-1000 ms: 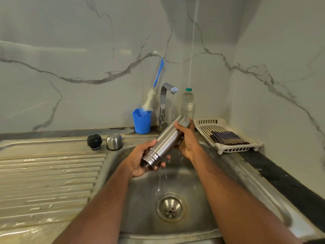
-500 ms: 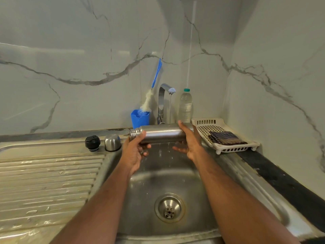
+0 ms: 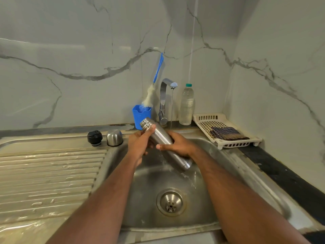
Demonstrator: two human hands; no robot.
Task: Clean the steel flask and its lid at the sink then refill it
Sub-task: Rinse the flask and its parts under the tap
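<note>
The fingers (image 3: 159, 146) of the right hand (image 3: 177, 144) curl round the middle of the cylindrical brushed-steel flask (image 3: 165, 144), thumb stretched along its near side. The left hand (image 3: 139, 144) grips the same flask near its threaded neck, thumb lying up against the ridged mouth. The flask is held tilted over the stainless-steel sink basin (image 3: 207, 206), open mouth up and to the left, base down and to the right, with water running off the base into the basin. Behind the flask a thin stream of water falls from the chrome tap (image 3: 165, 95).

On the rim at the sink's back left corner stand the black round stopper (image 3: 95, 137) and, just beside it on the right, the domed steel cap (image 3: 114, 137), both apart from the flask. The wet ribbed steel draining board (image 3: 47, 180) spreads to the left of the basin.

Behind the tap's left side a blue plastic cup (image 3: 140, 117) holds a bottle brush with a blue handle and white bristles (image 3: 154, 85). To the tap's right stands a clear plastic bottle with a green cap (image 3: 187, 104). On the dark counter (image 3: 281, 175) at the right sits a cream perforated plastic tray (image 3: 207, 122) carrying a folded dark checked cloth (image 3: 226, 133).
</note>
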